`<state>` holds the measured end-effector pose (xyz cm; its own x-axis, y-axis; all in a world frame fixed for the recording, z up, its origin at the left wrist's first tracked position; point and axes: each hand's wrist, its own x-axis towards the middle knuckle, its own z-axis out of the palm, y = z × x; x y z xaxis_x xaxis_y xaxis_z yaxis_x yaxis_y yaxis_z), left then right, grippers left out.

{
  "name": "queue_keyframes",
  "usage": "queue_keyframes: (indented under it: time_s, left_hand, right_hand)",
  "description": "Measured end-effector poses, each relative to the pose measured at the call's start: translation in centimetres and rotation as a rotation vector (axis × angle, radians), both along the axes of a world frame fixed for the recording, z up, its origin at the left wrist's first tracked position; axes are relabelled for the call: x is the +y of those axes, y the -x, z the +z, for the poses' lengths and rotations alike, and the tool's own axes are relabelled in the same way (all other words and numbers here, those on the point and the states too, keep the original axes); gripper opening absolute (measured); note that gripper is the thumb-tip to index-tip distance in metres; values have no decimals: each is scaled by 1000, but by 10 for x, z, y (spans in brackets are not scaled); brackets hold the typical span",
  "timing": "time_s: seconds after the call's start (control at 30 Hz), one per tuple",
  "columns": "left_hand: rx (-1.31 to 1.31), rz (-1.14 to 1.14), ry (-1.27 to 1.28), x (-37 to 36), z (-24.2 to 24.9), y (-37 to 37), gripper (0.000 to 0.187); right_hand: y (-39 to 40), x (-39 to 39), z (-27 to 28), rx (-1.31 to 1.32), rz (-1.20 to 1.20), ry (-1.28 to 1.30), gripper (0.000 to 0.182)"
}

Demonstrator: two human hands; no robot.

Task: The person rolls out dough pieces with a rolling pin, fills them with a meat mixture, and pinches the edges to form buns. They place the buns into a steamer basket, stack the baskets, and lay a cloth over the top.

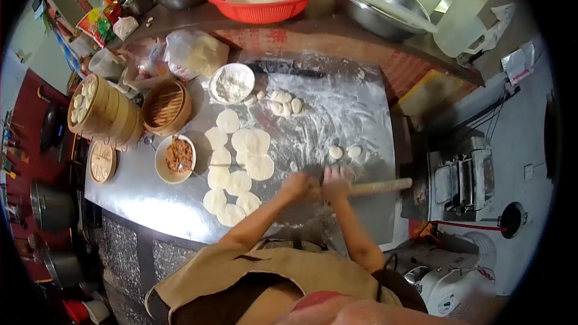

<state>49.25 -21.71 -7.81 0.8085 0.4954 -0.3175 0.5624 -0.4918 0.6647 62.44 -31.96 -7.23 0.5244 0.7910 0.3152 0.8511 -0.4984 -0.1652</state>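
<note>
A wooden rolling pin [379,188] lies across the floured metal tabletop, its right end reaching past the table edge. My right hand [337,183] presses over its left part, fingers forward on the wood. Close beside it, my left hand [296,186] is closed low over the table; what its fingers pinch is hidden. Two small dough pieces [344,152] rest just beyond my hands. To the left, several thin round dough wrappers [239,183] lie overlapping. A white bowl [161,167] of brown filling stands left of them.
More dough pieces [283,103] sit near a white bowl of flour [232,82]. Stacked bamboo steamers [114,111] and a single bamboo steamer [167,107] stand at left. Along the back ledge are a red basket [262,9] and metal basins [379,6]. A machine [466,177] is at right.
</note>
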Motion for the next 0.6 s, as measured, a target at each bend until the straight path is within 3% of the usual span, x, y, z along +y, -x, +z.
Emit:
queue_keyframes:
  time_s: [0.07, 0.17, 0.23, 0.3, 0.33, 0.37, 0.4, 0.43, 0.47, 0.57, 0.6]
  left_hand:
    - [10, -102, -75, 12, -3, -6, 31]
    - [-71, 307, 191, 5, 9, 32, 35]
    - [-36, 211, 294, -8, -15, 49, 42]
    - [-5, 130, 86, -12, -12, 32, 41]
    - [131, -60, -81, -5, -38, 15, 36]
    - [96, -291, -235, 8, 7, 9, 31]
    - [-21, 77, -64, 19, -26, 4, 30]
    - [-62, 162, -6, 19, -9, 16, 32]
    - [-139, 325, 94, 15, 9, 34, 34]
    - [-74, 364, 311, -7, -4, 76, 30]
    - [-70, 307, 207, -10, -15, 72, 30]
  right_hand:
    - [-1, 4, 6, 118, -17, 55, 34]
    - [20, -45, 9, 111, 72, 265, 34]
    - [36, -72, -3, -71, 108, 121, 31]
    - [17, -36, -13, -179, 186, 97, 30]
    - [12, -8, -3, -385, 156, 36, 16]
    - [4, 6, -14, -395, 127, 50, 11]
    - [8, 12, 4, -328, 102, -143, 19]
    - [5, 2, -16, -177, 110, -37, 23]
    - [18, -25, -2, -149, 137, 9, 24]
    - [35, -50, 11, -149, 140, 6, 27]
    - [42, -52, 5, -169, 113, -34, 29]
